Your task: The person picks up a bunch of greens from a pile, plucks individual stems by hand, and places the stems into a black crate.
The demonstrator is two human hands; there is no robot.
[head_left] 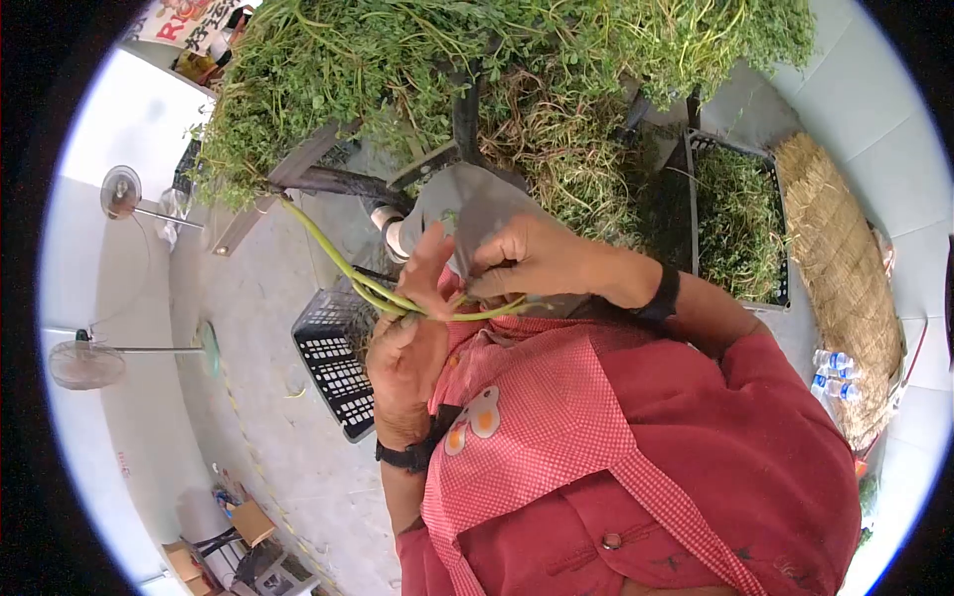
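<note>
My left hand (409,343) is closed round a few long green stems (343,260) in front of the red checked apron. The stems run up and left to a leafy end by the table's corner, and their other ends point right. Close beside it, my right hand (532,256) is closed, its fingertips just above the stems' right part; what it pinches, if anything, is too small to make out. Behind both hands, a big heap of leafy green plants (397,79) covers the table.
Below the table lies a pile of stems (571,149). A black crate of greens (740,223) stands right, beside a rolled straw mat (835,268) and water bottles (837,375). Another black crate (338,372) is at left, with two fans (87,365) further left.
</note>
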